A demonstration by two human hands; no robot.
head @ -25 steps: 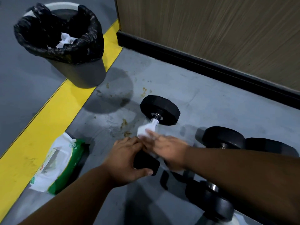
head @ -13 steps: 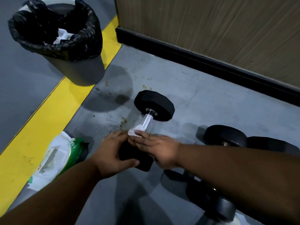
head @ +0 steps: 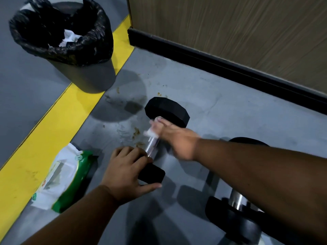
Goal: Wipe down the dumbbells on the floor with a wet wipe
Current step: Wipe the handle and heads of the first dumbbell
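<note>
Dumbbell [head: 167, 110] between hands — left hand [head: 126, 171] near end, right hand [head: 174, 138] handle.

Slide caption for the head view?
Left hand steadies a dumbbell while right hand rubs a wipe on its handle.

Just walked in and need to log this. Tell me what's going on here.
A person is wiping a black hex-headed dumbbell with a chrome handle on the grey floor. The right hand rubs a white wet wipe along the handle near the far head, while the left hand holds the near head. A green and white wipes pack lies at left; more black dumbbells sit at right.
</note>
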